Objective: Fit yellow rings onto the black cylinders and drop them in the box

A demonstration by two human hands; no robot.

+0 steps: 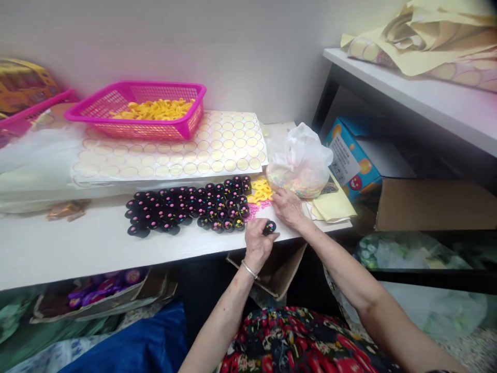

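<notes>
My left hand [258,241] is closed round a small black cup [269,227] with coloured bits in its top, near the table's front edge. Farther in, my right hand [288,208] touches the right side of a small heap of yellow pieces [261,190]; its fingertips are too small to read. Pink pieces [252,211] lie between the yellow heap and my left hand. Rows of black cups [186,204] with pink and coloured bits stand to the left. Behind my right hand sits a clear plastic bag [301,163] of pastel pieces.
A pink basket [186,129] of yellow pieces rests on sheets of round stickers [229,150] at the back. Folded yellow paper [336,204] lies at right, beside a blue box [355,163]. A white shelf [411,98] juts in at upper right. An open carton [287,274] is below the table edge.
</notes>
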